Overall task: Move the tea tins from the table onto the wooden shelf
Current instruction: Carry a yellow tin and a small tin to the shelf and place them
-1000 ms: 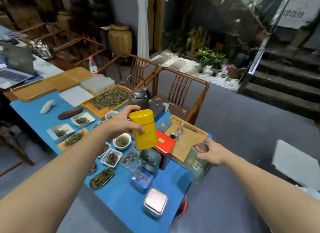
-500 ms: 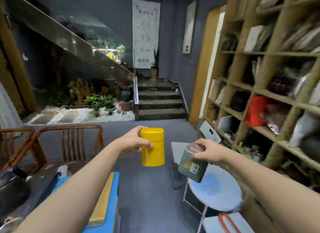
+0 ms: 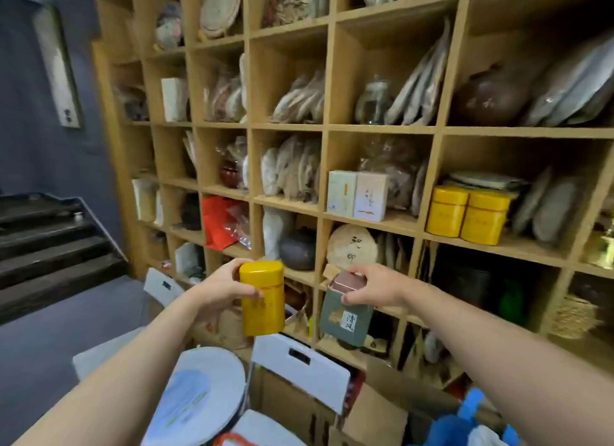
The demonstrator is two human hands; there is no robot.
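Observation:
My left hand [image 3: 222, 289] grips a tall yellow tea tin [image 3: 262, 299] by its side, upright, at mid-frame. My right hand [image 3: 373, 284] holds a square green tea tin [image 3: 345, 319] by its copper lid, tilted, with a white label facing me. Both tins hang in the air in front of the wooden shelf [image 3: 375, 130], which fills the right of the view. Two matching yellow tins [image 3: 468, 215] stand side by side in a shelf compartment up and to the right of my hands.
The compartments are packed with wrapped tea cakes, jars, pots and two pale boxes [image 3: 357, 195]. Below my hands stand a round white stool [image 3: 199, 395], white folding chairs [image 3: 300, 367] and cardboard boxes [image 3: 375, 415]. Dark stairs [image 3: 50, 246] rise at the left.
The view has swung from the table, past the stairs, to face the shelf. Both tins stayed in my hands and are now close to the shelf front.

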